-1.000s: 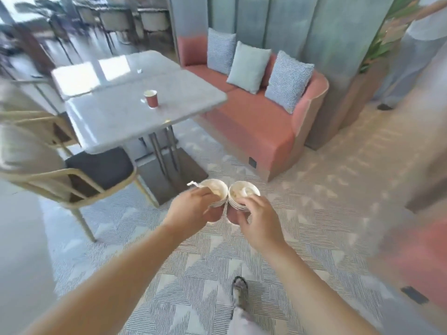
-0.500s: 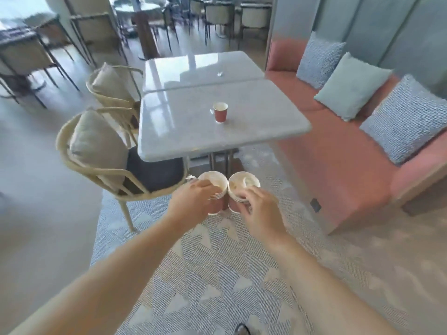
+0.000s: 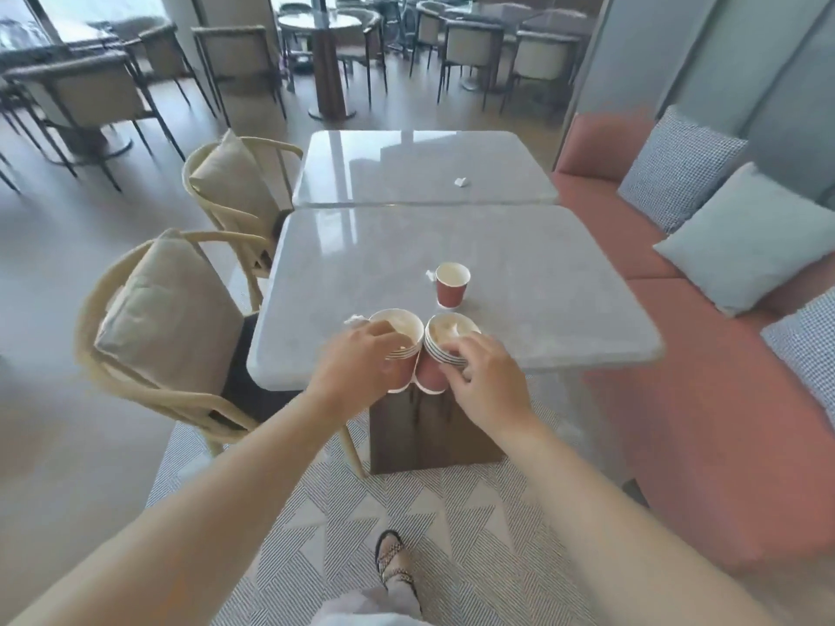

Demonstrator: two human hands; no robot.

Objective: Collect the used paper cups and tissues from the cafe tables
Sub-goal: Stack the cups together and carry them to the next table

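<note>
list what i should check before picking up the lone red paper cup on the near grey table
1. Left hand grip on left stack of red paper cups: ok.
2. Right hand grip on right stack of red paper cups: ok.
3. Free hand for the lone red paper cup: not ok, both are full.
4. Lone cup upright on the near grey table: ok.
5. Lone cup empty: cannot tell.
6. Tissues cleared: not ok; small white tissue beside the cup, crumpled white tissue on the far grey table.
</note>
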